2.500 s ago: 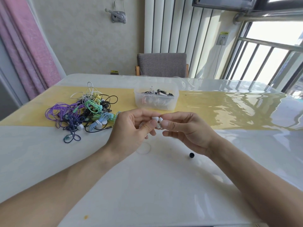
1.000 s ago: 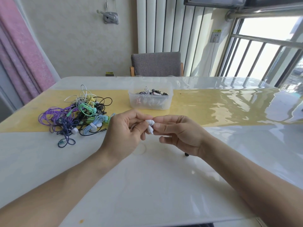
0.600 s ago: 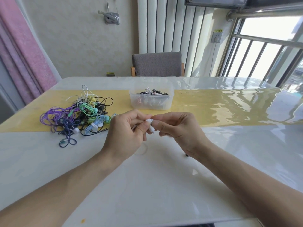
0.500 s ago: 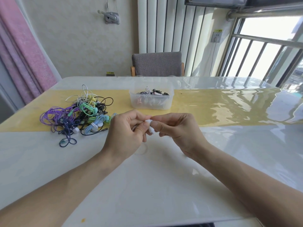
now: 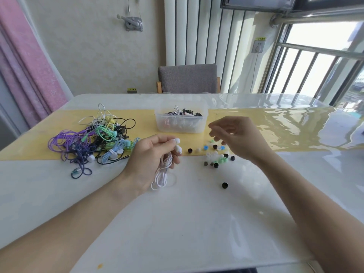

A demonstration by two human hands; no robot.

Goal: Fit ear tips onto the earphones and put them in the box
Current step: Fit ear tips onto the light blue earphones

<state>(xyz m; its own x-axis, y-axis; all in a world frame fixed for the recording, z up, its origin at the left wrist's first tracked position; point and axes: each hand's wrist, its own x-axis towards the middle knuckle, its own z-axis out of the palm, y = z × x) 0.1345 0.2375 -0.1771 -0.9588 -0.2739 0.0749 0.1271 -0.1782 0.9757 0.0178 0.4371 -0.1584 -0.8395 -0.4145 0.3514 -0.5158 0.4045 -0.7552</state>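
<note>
While the table [image 5: 177,223] carries everything, order by size runs: cable pile [image 5: 92,138] at far left, box [image 5: 181,120] at far centre with some earphones already inside, then both hands, then the loose tips [image 5: 214,154] scattered between box and near edge.

Left hand [image 5: 151,156]: fingers curled round a white earphone [image 5: 178,145], buds poking out toward the tips, cord looped below the palm onto the table.

Right hand [image 5: 238,138]: hovers above the tips, fingers loosely bent and apart, holding nothing that I can see.

One black tip [image 5: 224,185] lies alone, nearer the person.

Step, as judged: choosing a tip for the held white pair; whether either bud already wears one is too small to tell. Next move calls for a fine pinch on one white tip in the cluster without scattering its neighbours, then pressing it onto a bud.
</note>
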